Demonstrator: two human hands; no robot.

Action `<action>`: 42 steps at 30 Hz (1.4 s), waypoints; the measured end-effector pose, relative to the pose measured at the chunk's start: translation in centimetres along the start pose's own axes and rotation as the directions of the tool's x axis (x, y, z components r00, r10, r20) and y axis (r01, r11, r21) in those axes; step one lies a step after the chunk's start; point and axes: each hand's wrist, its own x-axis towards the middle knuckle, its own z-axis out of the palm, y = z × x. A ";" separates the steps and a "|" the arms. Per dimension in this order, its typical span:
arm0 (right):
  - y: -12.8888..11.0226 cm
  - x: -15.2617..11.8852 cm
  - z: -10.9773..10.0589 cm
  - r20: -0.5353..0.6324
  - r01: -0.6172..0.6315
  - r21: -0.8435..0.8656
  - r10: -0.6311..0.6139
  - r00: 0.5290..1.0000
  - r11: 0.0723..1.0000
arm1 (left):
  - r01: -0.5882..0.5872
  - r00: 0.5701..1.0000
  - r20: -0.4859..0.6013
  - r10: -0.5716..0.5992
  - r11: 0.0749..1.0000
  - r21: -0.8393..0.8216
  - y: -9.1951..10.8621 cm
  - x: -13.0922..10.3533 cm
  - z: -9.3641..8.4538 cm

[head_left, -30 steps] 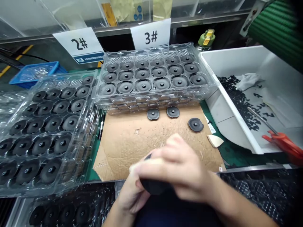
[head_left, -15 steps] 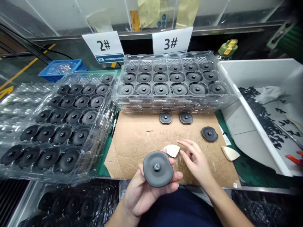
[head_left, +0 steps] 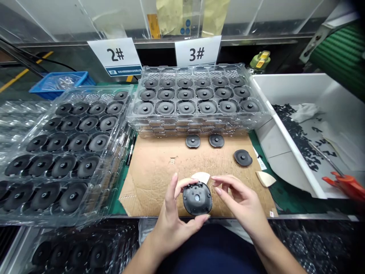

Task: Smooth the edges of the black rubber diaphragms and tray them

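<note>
My left hand (head_left: 178,217) grips a black rounded-square plastic cover (head_left: 197,201) by its edges, thumb below and fingers above. The cover's underside faces me, showing a pale round spot in the middle and small pegs near the rim. Just right of it is my right hand (head_left: 238,198), thumb and forefinger slightly apart, with nothing visible between them. Behind the held cover, a cream wedge-shaped pad (head_left: 201,176) is partly hidden. Three like covers lie stud up on the cardboard (head_left: 154,171): a left one (head_left: 193,141), a middle one (head_left: 216,140) and a right one (head_left: 243,157).
A stack of clear trays (head_left: 196,120) filled with covers stands behind the cardboard; another filled tray (head_left: 94,160) is at left. On the right are a white bin (head_left: 293,152) with small black scraps, a red-handled tool (head_left: 343,184) and a second cream pad (head_left: 265,179).
My left hand has turned the cover over, from its studded face to its underside. My right hand has come closer to the cover's edge. The whole view has shifted slightly.
</note>
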 end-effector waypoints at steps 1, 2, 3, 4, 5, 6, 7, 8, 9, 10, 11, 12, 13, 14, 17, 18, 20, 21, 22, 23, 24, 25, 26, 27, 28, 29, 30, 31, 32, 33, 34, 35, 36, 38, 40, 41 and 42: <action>-0.5 -0.1 -0.2 0.024 -0.022 0.067 0.021 1.000 0.997 | -0.009 1.000 0.006 0.009 1.000 0.011 0.1 0.0 0.0; -0.9 -0.1 -0.4 0.062 -0.050 0.128 0.043 0.997 0.991 | -0.009 1.000 0.011 0.009 1.000 0.013 0.2 0.1 -0.1; -1.4 0.0 -0.6 0.118 -0.084 0.170 0.064 0.991 0.982 | 0.000 1.000 0.014 0.000 1.000 0.009 0.3 0.1 -0.1; -1.8 0.1 -0.7 0.188 -0.122 0.197 0.085 0.978 0.973 | 0.016 1.000 0.018 -0.016 1.000 0.001 0.3 0.1 -0.2; -2.2 0.3 -0.9 0.265 -0.162 0.209 0.104 0.959 0.964 | 0.039 0.999 0.026 -0.039 0.999 -0.014 0.4 0.2 -0.2; -2.5 0.5 -1.0 0.341 -0.199 0.212 0.118 0.932 0.957 | 0.070 0.997 0.041 -0.069 0.997 -0.035 0.5 0.2 -0.3; -2.8 0.8 -1.1 0.413 -0.234 0.213 0.130 0.901 0.948 | 0.109 0.992 0.063 -0.105 0.992 -0.062 0.6 0.2 -0.4; -3.1 1.1 -1.3 0.476 -0.270 0.217 0.139 0.868 0.938 | 0.154 0.985 0.095 -0.145 0.984 -0.090 0.7 0.3 -0.4; -3.3 1.3 -1.5 0.532 -0.308 0.226 0.149 0.834 0.924 | 0.205 0.973 0.136 -0.188 0.971 -0.122 0.8 0.3 -0.5; -3.5 1.6 -1.6 0.576 -0.347 0.243 0.153 0.803 0.906 | 0.258 0.956 0.186 -0.228 0.953 -0.158 0.9 0.4 -0.6; -3.7 1.8 -1.7 0.614 -0.388 0.268 0.154 0.774 0.882 | 0.309 0.936 0.238 -0.260 0.931 -0.194 1.0 0.4 -0.6; -3.8 1.9 -1.8 0.646 -0.428 0.300 0.149 0.749 0.853 | 0.352 0.915 0.289 -0.282 0.907 -0.229 1.2 0.5 -0.7; -3.9 2.0 -1.9 0.670 -0.460 0.330 0.139 0.729 0.824 | 0.389 0.895 0.332 -0.297 0.883 -0.261 1.3 0.6 -0.7; -3.9 2.0 -2.0 0.688 -0.482 0.355 0.126 0.715 0.801 | 0.419 0.879 0.368 -0.304 0.861 -0.288 1.4 0.6 -0.7; -3.7 1.8 -2.0 0.701 -0.503 0.377 0.115 0.704 0.777 | 0.458 0.856 0.410 -0.315 0.829 -0.322 1.5 0.8 -0.6; -3.5 1.7 -2.1 0.695 -0.510 0.378 0.128 0.708 0.773 | 0.457 0.858 0.404 -0.318 0.831 -0.317 1.5 0.8 -0.5; -3.0 1.2 -2.1 0.661 -0.532 0.387 0.176 0.730 0.753 | 0.434 0.873 0.370 -0.316 0.850 -0.298 1.4 0.8 -0.3; -2.8 0.9 -2.1 0.635 -0.539 0.389 0.206 0.745 0.747 | 0.413 0.886 0.349 -0.307 0.864 -0.288 1.3 0.8 -0.2; -2.6 0.5 -2.2 0.600 -0.533 0.387 0.234 0.765 0.752 | 0.385 0.899 0.328 -0.290 0.879 -0.281 1.3 0.9 -0.1; -2.5 0.2 -2.2 0.555 -0.514 0.378 0.256 0.792 0.770 | 0.357 0.912 0.311 -0.269 0.893 -0.274 1.2 0.9 0.0; -2.4 -0.2 -2.3 0.502 -0.481 0.362 0.268 0.822 0.798 | 0.327 0.923 0.295 -0.246 0.907 -0.267 1.1 1.0 0.2; -2.3 -0.6 -2.5 0.449 -0.441 0.340 0.268 0.852 0.831 | 0.299 0.933 0.281 -0.225 0.919 -0.255 1.1 1.1 0.3; -2.1 -1.0 -2.6 0.396 -0.397 0.322 0.259 0.881 0.859 | 0.274 0.941 0.268 -0.208 0.931 -0.240 1.0 1.2 0.5; -1.9 -1.3 -2.8 0.349 -0.359 0.311 0.246 0.904 0.880 | 0.255 0.947 0.257 -0.195 0.941 -0.224 1.0 1.2 0.6; -1.5 -1.6 -3.1 0.309 -0.329 0.307 0.234 0.922 0.893 | 0.241 0.950 0.249 -0.186 0.948 -0.210 0.9 1.3 0.8; -1.0 -1.9 -3.4 0.271 -0.311 0.303 0.231 0.934 0.901 | 0.232 0.952 0.245 -0.181 0.952 -0.198 0.9 1.4 1.0; -0.4 -2.1 -3.7 0.235 -0.298 0.286 0.234 0.943 0.911 | 0.227 0.953 0.246 -0.178 0.956 -0.187 0.8 1.4 1.2; 0.3 -2.3 -4.0 0.194 -0.278 0.240 0.235 0.952 0.930 | 0.225 0.951 0.251 -0.179 0.959 -0.170 0.7 1.5 1.4; 1.0 -2.5 -4.4 0.145 -0.252 0.169 0.229 0.963 0.953 | 0.220 0.950 0.257 -0.176 0.964 -0.152 0.6 1.6 1.6; 1.6 -2.6 -4.7 0.091 -0.222 0.085 0.215 0.972 0.971 | 0.213 0.949 0.265 -0.172 0.968 -0.134 0.6 1.7 1.8; 2.2 -2.8 -5.0 0.034 -0.185 -0.001 0.185 0.982 0.983 | 0.209 0.948 0.269 -0.171 0.971 -0.117 0.6 1.8 2.1; 2.5 -3.1 -5.3 -0.016 -0.145 -0.074 0.144 0.989 0.987 | 0.215 0.946 0.269 -0.182 0.971 -0.102 0.6 1.9 2.3; 2.7 -3.3 -5.5 -0.050 -0.102 -0.122 0.096 0.994 0.987 | 0.235 0.943 0.262 -0.204 0.968 -0.091 0.7 2.0 2.7; 2.4 -3.9 -5.8 -0.051 -0.002 -0.161 -0.006 0.999 0.987 | 0.304 0.930 0.240 -0.278 0.950 -0.079 0.9 2.2 3.4; 1.8 -4.2 -5.9 0.015 0.111 -0.191 -0.110 0.994 0.975 | 0.381 0.902 0.241 -0.357 0.923 -0.058 1.1 2.5 4.3; 1.5 -4.3 -6.0 0.044 0.146 -0.197 -0.140 0.989 0.969 | 0.411 0.883 0.267 -0.386 0.911 -0.042 1.1 2.7 4.7; 1.4 -4.4 -6.2 0.059 0.137 -0.203 -0.127 0.990 0.970 | 0.437 0.856 0.320 -0.406 0.899 -0.027 1.0 2.9 5.2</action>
